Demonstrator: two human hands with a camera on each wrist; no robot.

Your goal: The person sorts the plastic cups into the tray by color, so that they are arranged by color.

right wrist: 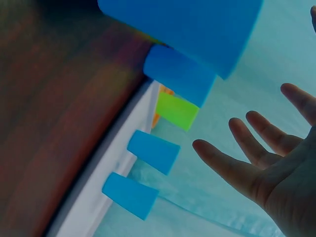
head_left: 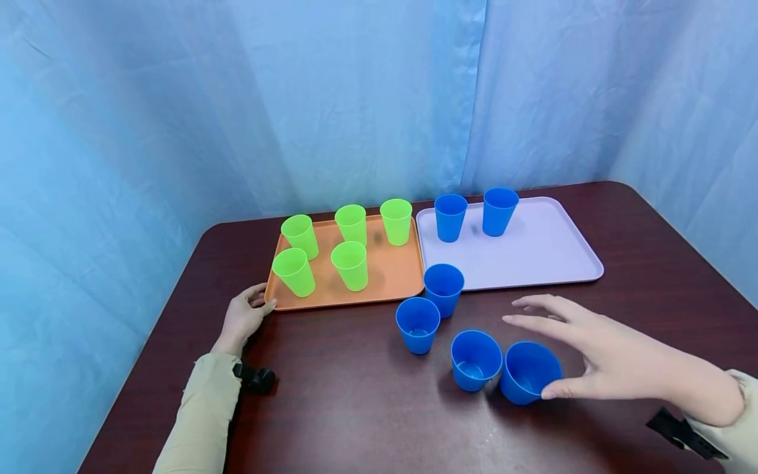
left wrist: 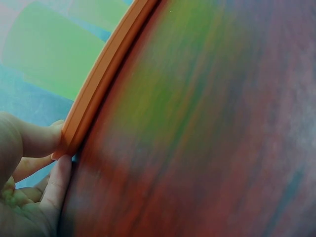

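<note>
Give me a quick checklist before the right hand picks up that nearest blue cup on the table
1. Right hand open, holding nothing: ok.
2. Thumb touching the nearest blue cup: ok; fingers not yet around it.
3. Cup upright: ok.
4. Clearance from the neighbouring blue cup: not ok, they look to be touching.
5. Free room on the lilac tray: ok.
6. Left hand steadying the orange tray at its corner: ok.
</note>
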